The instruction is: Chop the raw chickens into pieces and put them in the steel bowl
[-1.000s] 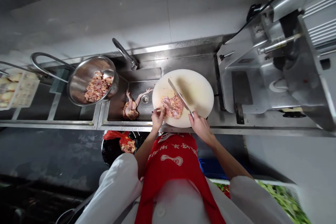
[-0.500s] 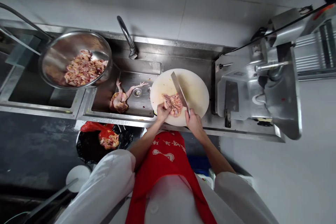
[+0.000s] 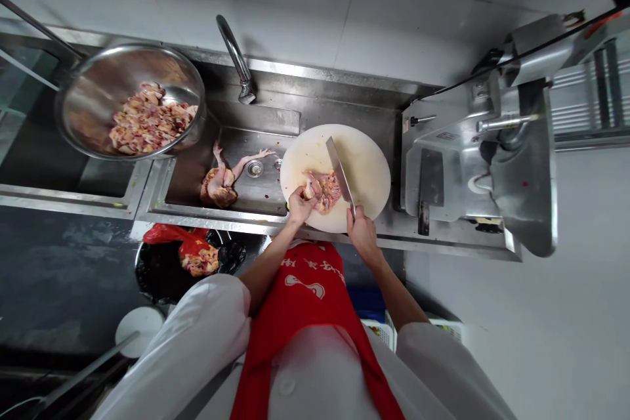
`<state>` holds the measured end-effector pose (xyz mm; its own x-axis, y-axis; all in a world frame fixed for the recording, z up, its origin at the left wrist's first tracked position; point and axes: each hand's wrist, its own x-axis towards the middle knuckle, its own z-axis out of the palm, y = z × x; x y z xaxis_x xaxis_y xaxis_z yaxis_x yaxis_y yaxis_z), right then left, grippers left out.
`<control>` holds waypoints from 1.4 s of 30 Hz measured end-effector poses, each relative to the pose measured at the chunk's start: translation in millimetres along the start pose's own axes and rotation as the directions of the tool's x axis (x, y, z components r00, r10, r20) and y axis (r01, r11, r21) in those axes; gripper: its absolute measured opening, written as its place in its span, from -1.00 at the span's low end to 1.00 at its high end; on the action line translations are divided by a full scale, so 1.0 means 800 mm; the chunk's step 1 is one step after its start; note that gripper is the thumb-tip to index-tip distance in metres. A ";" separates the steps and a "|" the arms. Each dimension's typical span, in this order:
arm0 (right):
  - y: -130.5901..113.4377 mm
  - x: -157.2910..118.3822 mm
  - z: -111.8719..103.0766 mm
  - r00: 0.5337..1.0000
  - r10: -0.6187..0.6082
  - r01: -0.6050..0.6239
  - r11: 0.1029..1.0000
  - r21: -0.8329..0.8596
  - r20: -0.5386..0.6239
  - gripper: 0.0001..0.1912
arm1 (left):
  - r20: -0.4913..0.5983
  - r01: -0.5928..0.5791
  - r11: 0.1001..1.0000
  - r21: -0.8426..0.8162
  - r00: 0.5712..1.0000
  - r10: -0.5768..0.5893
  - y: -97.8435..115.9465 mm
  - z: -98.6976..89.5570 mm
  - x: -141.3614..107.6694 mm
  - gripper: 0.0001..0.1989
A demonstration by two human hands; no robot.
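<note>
A piece of raw chicken (image 3: 325,191) lies on the round white cutting board (image 3: 367,164), opened out with its pink inner side up. My left hand (image 3: 300,205) grips its left edge between thumb and fingers. In my right hand (image 3: 361,228) is the handle of a cleaver (image 3: 339,169), whose blade slants up and to the left along the meat's right side. Whether the edge touches the meat I cannot tell. Left of the board, another raw chicken (image 3: 219,185) with its feet on lies in the steel sink (image 3: 189,213).
A large steel bowl (image 3: 73,102) of chopped chicken straddles the sinks at left. Behind the sink rises a curved faucet (image 3: 231,46). A metal slicing machine (image 3: 457,164) stands right of the board. Below the counter is a black-lined bin (image 3: 157,272) with scraps and a red bag.
The cleaver's blade has shifted slightly to the right. My left hand has turned a little on the chicken's edge, and the whole view has moved slightly.
</note>
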<state>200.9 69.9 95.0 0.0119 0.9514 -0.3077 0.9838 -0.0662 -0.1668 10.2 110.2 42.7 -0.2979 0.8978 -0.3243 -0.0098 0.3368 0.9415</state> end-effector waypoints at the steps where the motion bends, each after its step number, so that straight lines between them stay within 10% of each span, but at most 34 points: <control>1: -0.003 0.000 0.003 1.000 0.004 -0.004 1.000 -0.010 0.001 -0.58 | 0.001 0.001 1.000 -0.012 1.000 -0.001 -0.001 -0.001 -0.001 -0.79; 8: -0.005 0.012 -0.019 1.000 0.019 -0.019 1.000 -0.011 0.000 -0.63 | 0.031 -0.007 0.997 -0.080 0.999 0.009 -0.019 0.002 0.001 -0.75; 14: -0.021 0.012 -0.065 0.909 0.063 0.019 0.981 0.191 -0.411 -0.51 | 0.031 -0.035 0.997 -0.062 0.999 0.037 -0.030 0.007 0.003 -0.72; 20: -0.003 0.020 0.020 0.996 0.069 -0.074 0.992 0.098 0.050 -0.63 | -0.067 -0.014 0.996 0.090 0.998 0.020 -0.036 -0.008 0.005 -0.82; 24: 0.041 0.049 0.017 0.988 0.017 -0.059 0.961 0.272 0.155 -0.62 | -0.131 0.042 0.989 0.139 0.991 -0.023 -0.033 -0.028 0.006 -0.82; 33: 0.000 0.032 -0.035 0.969 0.040 0.005 0.983 0.184 -0.242 -0.53 | -0.049 0.003 0.996 0.093 0.999 0.002 -0.041 -0.043 0.003 -0.71; 42: -0.012 0.003 -0.010 0.994 0.064 -0.064 0.998 -0.001 0.088 -0.63 | 0.044 0.074 0.996 -0.045 0.996 -0.072 -0.060 -0.065 0.005 -0.68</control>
<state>192.9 75.6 103.7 0.0594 0.9151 -0.3989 0.9812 -0.1270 -0.1454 -39.8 82.8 1.3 -0.2544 0.8828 -0.3950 -0.0751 0.3891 0.9181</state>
